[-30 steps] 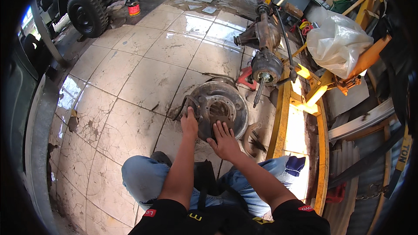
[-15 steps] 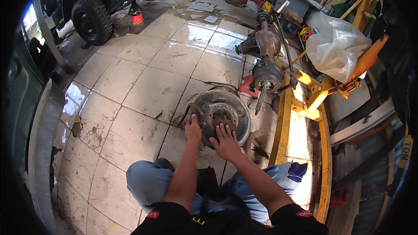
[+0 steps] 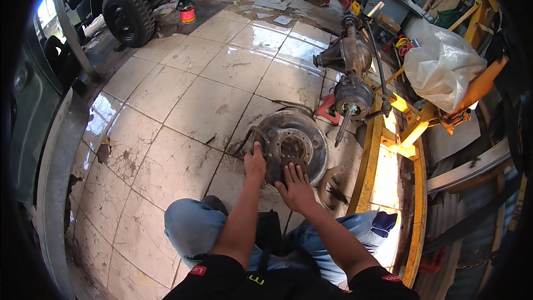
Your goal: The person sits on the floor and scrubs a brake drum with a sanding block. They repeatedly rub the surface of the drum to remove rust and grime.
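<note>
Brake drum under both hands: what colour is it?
Rusty brown and dark grey brake drum, in the head view.

Over the last second the head camera has tipped downward, so the round, rusty metal brake drum plate [image 3: 292, 145] on the tiled floor now sits lower in the picture. The left hand [image 3: 255, 162] has slid slightly along the plate's left rim. The right hand [image 3: 296, 188] has spread flatter over its near edge.
</note>
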`<state>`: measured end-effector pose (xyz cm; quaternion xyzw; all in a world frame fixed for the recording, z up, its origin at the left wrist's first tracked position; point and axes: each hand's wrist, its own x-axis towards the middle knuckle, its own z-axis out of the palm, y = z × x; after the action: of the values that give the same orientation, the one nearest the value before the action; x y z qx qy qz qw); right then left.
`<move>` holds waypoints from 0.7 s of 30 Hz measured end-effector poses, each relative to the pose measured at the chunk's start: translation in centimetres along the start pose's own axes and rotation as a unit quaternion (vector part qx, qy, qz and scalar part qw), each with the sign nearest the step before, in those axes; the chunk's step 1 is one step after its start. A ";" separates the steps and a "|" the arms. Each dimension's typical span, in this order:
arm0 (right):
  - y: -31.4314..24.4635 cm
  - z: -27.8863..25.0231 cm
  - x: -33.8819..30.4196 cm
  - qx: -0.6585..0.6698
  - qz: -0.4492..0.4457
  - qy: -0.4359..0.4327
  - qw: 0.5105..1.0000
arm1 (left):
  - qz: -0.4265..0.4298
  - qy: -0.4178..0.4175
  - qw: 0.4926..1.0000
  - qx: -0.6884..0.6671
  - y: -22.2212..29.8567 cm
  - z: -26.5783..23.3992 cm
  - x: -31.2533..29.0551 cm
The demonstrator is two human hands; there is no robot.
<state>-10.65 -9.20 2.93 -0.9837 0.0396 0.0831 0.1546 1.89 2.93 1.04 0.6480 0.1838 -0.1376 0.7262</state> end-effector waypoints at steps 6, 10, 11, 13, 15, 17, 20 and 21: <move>0.1 -0.9 1.4 0.004 -0.013 0.012 1.000 | 0.017 0.047 0.999 0.000 0.0 0.7 -0.3; -0.1 -0.3 0.5 -0.004 -0.014 0.007 1.000 | 0.017 0.028 0.999 -0.017 -0.2 0.2 -0.3; -0.2 -0.8 1.6 -0.005 -0.012 0.010 1.000 | -0.002 0.012 1.000 -0.024 0.2 0.2 -0.6; -0.3 -1.0 2.0 -0.004 -0.012 0.024 1.000 | -0.017 0.004 1.000 -0.025 0.3 0.2 -0.6; -0.2 -0.6 1.9 -0.001 -0.013 0.038 0.999 | -0.017 0.018 1.000 -0.013 0.5 0.4 -0.2; -0.1 -0.3 0.8 0.003 -0.012 0.023 1.000 | -0.007 0.015 1.000 -0.009 0.4 0.3 -0.3; 0.0 -0.7 1.6 0.000 -0.006 0.029 1.000 | 0.002 0.014 1.000 -0.021 0.0 0.6 -0.2; -0.1 -1.0 2.2 -0.002 -0.006 0.042 0.999 | 0.011 0.014 0.999 -0.029 0.0 0.9 0.1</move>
<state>-8.35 -9.52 3.51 -0.9868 0.0400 0.0412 0.1516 2.04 2.09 1.09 0.6308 0.1908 -0.1151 0.7433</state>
